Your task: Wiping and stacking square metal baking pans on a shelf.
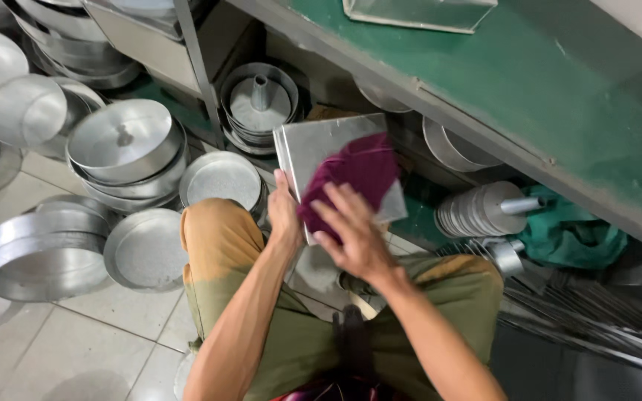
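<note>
A square metal baking tray is held tilted above my knees. My left hand grips its near left edge. My right hand presses a dark purple cloth against the tray's inner face. The cloth covers the tray's lower right part. My knees in olive trousers are just below the tray.
Round metal cake pans lie stacked on the tiled floor at left. A tube pan sits under the green-topped table. Stacked cone moulds, a green cloth and metal rods are at right.
</note>
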